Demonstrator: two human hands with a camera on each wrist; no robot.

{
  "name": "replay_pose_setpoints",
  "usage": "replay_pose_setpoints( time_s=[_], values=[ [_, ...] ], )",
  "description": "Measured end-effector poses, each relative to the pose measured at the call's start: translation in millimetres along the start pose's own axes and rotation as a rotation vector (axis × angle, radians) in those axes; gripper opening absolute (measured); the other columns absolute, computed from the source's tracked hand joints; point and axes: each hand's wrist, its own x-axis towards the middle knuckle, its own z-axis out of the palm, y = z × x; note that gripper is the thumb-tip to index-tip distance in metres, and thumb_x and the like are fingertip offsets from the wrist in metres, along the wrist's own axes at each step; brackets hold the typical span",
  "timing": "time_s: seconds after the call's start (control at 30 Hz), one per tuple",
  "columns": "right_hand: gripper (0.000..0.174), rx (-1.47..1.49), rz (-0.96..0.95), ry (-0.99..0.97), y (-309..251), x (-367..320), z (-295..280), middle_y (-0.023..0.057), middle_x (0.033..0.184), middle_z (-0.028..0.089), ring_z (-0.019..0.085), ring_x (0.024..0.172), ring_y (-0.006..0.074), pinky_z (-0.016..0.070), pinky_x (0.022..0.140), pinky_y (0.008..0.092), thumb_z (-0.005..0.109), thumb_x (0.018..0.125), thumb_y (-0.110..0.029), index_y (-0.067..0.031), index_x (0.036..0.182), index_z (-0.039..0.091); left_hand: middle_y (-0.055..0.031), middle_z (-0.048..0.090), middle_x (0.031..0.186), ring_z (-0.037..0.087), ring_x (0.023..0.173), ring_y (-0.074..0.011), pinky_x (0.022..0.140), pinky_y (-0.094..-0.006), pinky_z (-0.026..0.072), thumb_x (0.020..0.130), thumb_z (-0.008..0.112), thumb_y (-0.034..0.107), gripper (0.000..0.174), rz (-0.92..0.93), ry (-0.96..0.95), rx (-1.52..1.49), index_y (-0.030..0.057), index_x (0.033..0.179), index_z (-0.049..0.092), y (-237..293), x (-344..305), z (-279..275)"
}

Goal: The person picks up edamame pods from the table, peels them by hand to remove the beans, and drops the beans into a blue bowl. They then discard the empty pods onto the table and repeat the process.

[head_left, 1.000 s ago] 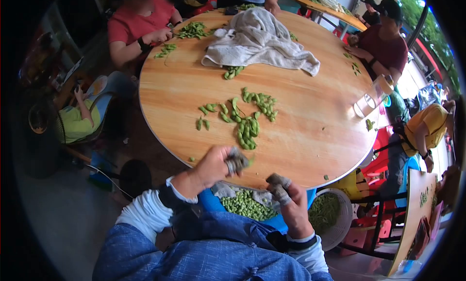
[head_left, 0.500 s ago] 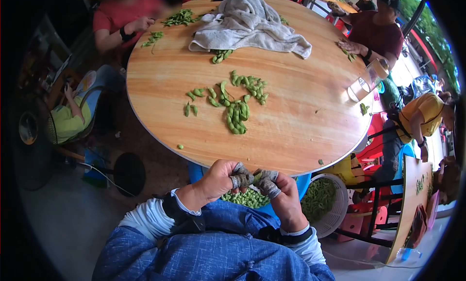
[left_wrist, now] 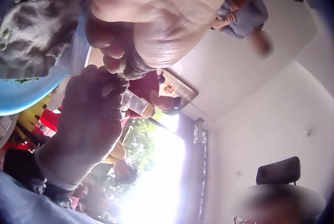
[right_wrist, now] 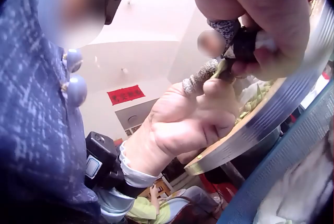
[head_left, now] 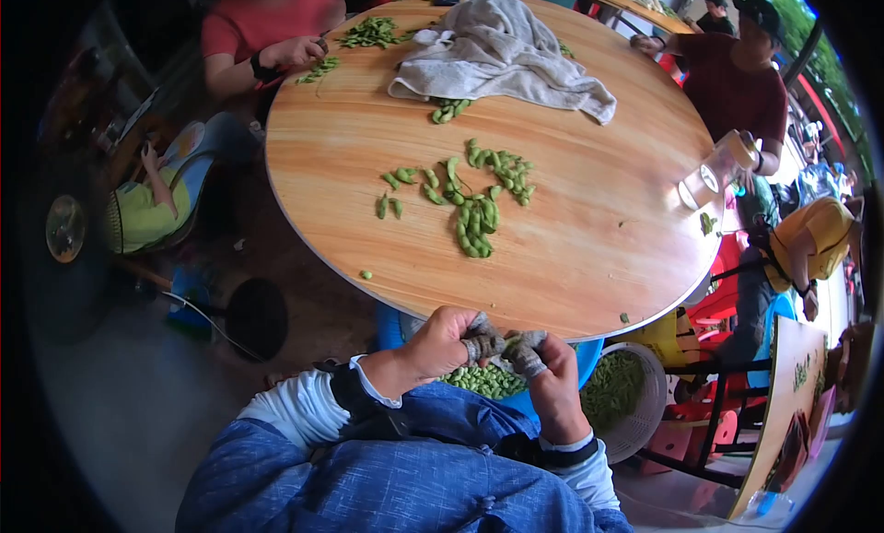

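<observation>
Both hands meet just off the table's near edge, above a blue basin (head_left: pixel 589 356) of shelled green beans (head_left: pixel 485 380). Cloth-like wraps cover some fingertips. In the right wrist view a green pod (right_wrist: pixel 221 69) is pinched between the fingertips of the left hand (right_wrist: pixel 190 117), and the fingers of the right hand (right_wrist: pixel 261 20) touch it too. The head view shows the left hand (head_left: pixel 442 344) and right hand (head_left: pixel 552 386) with fingers curled together, the pod mostly hidden. Loose pods (head_left: pixel 475 222) lie on the round wooden table (head_left: pixel 368 210).
A grey towel (head_left: pixel 502 54) lies on the far half of the table, and a clear jar (head_left: pixel 714 175) stands by the right edge. To the right of the basin is a white basket (head_left: pixel 649 395) of pods. People sit around the table.
From apart, the hands have come together over the basin, the left moving down toward the right. The camera view has shifted slightly. The seated person at the right has moved an arm.
</observation>
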Motion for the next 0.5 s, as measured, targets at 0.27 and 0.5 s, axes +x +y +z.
replay_pose_setpoints(
  time_s=[0.27, 0.5],
  values=[
    [0.018, 0.026, -0.028, -0.019, -5, 1, -1, 0.0035, 0.091, 0.059, 0.053, 0.083, 0.0098, 0.0400, 0.076, 0.0229, 0.049, 0.079, 0.002, 0.0026, 0.095, 0.055, -0.0163, 0.054, 0.072, 0.054, 0.070, -0.0325, 0.059, -0.0390, 0.0428, 0.065, 0.057, 0.006, 0.019, 0.502, -0.006, 1.305, -0.0005, 0.080, 0.048, 14, -4, 5],
    [0.018, 0.262, -0.062, -0.136, 20, 1, -8, 0.0025, 0.090, 0.059, 0.052, 0.084, 0.0098, 0.0395, 0.077, 0.0232, 0.054, 0.079, -0.005, 0.0016, 0.096, 0.055, -0.0129, 0.054, 0.071, 0.055, 0.067, -0.0268, 0.058, -0.0325, 0.0420, 0.077, 0.049, 0.007, 0.014, 0.544, -0.080, 0.683, -0.0011, 0.088, 0.050, -3, 0, 4]
  ],
)
